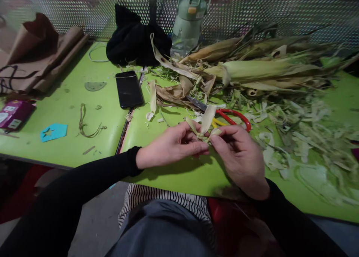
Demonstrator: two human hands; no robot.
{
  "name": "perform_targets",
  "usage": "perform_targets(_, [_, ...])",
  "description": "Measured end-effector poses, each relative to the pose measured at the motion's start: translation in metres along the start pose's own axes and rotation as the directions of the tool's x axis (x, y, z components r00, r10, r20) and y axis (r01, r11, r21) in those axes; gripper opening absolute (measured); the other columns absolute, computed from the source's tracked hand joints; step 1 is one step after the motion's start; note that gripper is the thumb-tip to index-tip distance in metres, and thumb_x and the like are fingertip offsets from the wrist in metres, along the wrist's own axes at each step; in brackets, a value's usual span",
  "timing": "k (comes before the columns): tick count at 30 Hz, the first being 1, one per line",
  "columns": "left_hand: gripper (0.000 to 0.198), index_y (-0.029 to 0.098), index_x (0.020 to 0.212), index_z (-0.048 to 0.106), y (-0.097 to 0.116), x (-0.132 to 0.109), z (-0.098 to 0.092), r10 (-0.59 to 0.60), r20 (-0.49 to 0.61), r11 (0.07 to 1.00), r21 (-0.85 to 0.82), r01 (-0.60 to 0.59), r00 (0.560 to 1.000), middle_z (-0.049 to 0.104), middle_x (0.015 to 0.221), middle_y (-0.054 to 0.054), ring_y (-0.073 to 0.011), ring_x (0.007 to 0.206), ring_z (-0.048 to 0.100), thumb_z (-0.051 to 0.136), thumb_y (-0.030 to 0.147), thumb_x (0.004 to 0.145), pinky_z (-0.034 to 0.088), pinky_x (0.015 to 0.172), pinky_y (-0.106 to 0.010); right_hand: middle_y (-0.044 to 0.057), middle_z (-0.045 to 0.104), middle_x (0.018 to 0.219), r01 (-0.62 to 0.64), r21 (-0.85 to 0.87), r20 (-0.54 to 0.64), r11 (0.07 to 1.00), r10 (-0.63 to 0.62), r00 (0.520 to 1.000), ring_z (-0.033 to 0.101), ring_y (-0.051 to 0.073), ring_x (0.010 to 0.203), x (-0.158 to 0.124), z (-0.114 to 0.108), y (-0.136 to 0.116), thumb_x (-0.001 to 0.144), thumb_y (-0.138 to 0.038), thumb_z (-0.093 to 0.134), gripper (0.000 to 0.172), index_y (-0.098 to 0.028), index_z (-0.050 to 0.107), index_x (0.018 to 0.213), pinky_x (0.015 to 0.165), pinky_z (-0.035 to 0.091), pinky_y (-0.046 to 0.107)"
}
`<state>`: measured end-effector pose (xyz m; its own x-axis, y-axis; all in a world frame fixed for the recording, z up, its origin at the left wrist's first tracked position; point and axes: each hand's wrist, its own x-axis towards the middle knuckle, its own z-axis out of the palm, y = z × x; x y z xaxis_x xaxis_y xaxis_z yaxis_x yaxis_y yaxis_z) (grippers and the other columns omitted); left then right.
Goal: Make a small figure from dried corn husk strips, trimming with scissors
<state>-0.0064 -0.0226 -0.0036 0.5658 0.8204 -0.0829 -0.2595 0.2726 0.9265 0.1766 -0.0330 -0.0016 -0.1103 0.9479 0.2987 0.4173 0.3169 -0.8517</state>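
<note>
Between my two hands is a small folded piece of corn husk, pale green, with one broad strip sticking upward. My left hand pinches its left side, thumb pressed along the front. On the right side, my right hand grips it between thumb and bent fingers. Both hands are just above the front of the green table. Right behind them lie scissors with red and yellow handles, partly covered by the husk and fingers. Dry brown husk lies by the scissor blades.
A pile of corn husks fills the back right, with shredded scraps in front. A phone, black cloth and bottle stand or lie behind. Leftward are brown paper, a purple packet and a blue tag.
</note>
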Motion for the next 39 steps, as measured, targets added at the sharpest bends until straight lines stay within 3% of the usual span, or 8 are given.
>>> perform_targets(5, [0.027, 0.016, 0.100, 0.050, 0.003, 0.001, 0.001, 0.034, -0.124, 0.996, 0.086, -0.024, 0.992, 0.066, 0.070, 0.003, -0.0085, 0.065, 0.063, 0.071, 0.027, 0.086, 0.048, 0.063, -0.021, -0.001, 0.070, 0.078, -0.081, 0.149, 0.026, 0.986, 0.078, 0.997, 0.064, 0.011, 0.058, 0.000, 0.003, 0.000, 0.084, -0.035, 0.074, 0.017, -0.023, 0.064, 0.090, 0.050, 0.054, 0.022])
perform_targets(9, [0.012, 0.012, 0.097, 0.057, 0.011, 0.002, 0.002, -0.044, -0.131, 0.996, -0.087, 0.033, 0.990, 0.070, 0.071, 0.000, -0.0072, 0.062, 0.064, 0.063, 0.020, 0.090, 0.052, 0.065, -0.021, -0.001, 0.073, 0.082, -0.049, 0.175, -0.057, 0.983, 0.059, 0.997, 0.068, 0.013, 0.064, -0.002, 0.006, 0.006, 0.082, -0.029, 0.077, 0.018, -0.026, 0.065, 0.094, 0.055, 0.057, 0.024])
perform_targets(13, [0.018, 0.009, 0.081, 0.061, 0.011, 0.004, 0.002, -0.157, -0.081, 0.950, -0.286, 0.128, 0.984, 0.071, 0.077, -0.004, -0.0060, 0.064, 0.064, 0.059, 0.022, 0.093, 0.054, 0.072, -0.021, -0.001, 0.072, 0.081, 0.164, -0.006, -0.093, 0.987, -0.163, 0.982, 0.069, 0.016, 0.067, -0.001, 0.005, 0.007, 0.084, -0.020, 0.073, 0.015, -0.027, 0.064, 0.094, 0.061, 0.058, 0.030])
perform_targets(17, [0.013, 0.011, 0.088, 0.059, 0.007, 0.002, 0.001, -0.109, -0.107, 0.991, -0.088, 0.100, 0.988, 0.068, 0.072, -0.002, -0.0070, 0.062, 0.061, 0.058, 0.023, 0.092, 0.051, 0.067, -0.022, 0.001, 0.077, 0.085, 0.605, -0.338, 0.138, 0.721, -0.598, 0.790, 0.072, 0.020, 0.074, 0.003, -0.002, 0.005, 0.083, -0.004, 0.067, 0.025, -0.028, 0.065, 0.087, 0.068, 0.057, 0.035])
perform_targets(20, [0.013, 0.013, 0.100, 0.056, 0.008, -0.001, 0.000, 0.031, -0.134, 0.947, 0.321, 0.014, 0.990, 0.060, 0.065, 0.003, -0.0077, 0.057, 0.052, 0.058, 0.020, 0.090, 0.043, 0.058, -0.021, 0.000, 0.079, 0.088, 0.715, -0.385, 0.197, 0.583, -0.705, 0.681, 0.073, 0.021, 0.081, 0.005, -0.006, 0.006, 0.080, -0.001, 0.068, 0.029, -0.028, 0.063, 0.090, 0.075, 0.056, 0.037])
perform_targets(24, [0.015, 0.014, 0.103, 0.059, 0.011, -0.005, -0.003, 0.134, -0.034, 0.750, 0.657, -0.079, 0.990, 0.060, 0.071, 0.002, -0.0097, 0.063, 0.052, 0.056, 0.018, 0.088, 0.041, 0.061, -0.022, -0.002, 0.077, 0.084, 0.612, -0.308, 0.151, 0.728, -0.598, 0.788, 0.071, 0.020, 0.077, 0.007, -0.005, 0.009, 0.083, -0.009, 0.071, 0.024, -0.028, 0.058, 0.091, 0.076, 0.054, 0.039])
perform_targets(32, [0.020, 0.015, 0.093, 0.059, 0.009, -0.004, -0.002, -0.003, 0.034, 0.809, 0.588, -0.017, 0.999, 0.052, 0.061, 0.005, -0.0081, 0.055, 0.044, 0.064, 0.034, 0.089, 0.034, 0.052, -0.020, -0.002, 0.067, 0.084, 0.442, -0.032, 0.023, 0.897, -0.441, 0.897, 0.066, 0.015, 0.075, 0.000, 0.004, 0.018, 0.081, -0.008, 0.073, 0.024, -0.024, 0.058, 0.089, 0.069, 0.054, 0.032])
perform_targets(39, [0.017, 0.013, 0.104, 0.057, 0.003, -0.004, 0.005, 0.027, 0.009, 0.926, 0.376, -0.028, 1.000, 0.068, 0.081, -0.003, -0.0098, 0.068, 0.057, 0.053, 0.027, 0.094, 0.047, 0.064, -0.022, -0.003, 0.064, 0.084, 0.505, -0.129, -0.125, 0.853, -0.519, 0.846, 0.064, 0.015, 0.080, 0.002, 0.004, 0.017, 0.076, -0.008, 0.078, 0.027, -0.025, 0.060, 0.087, 0.073, 0.054, 0.031])
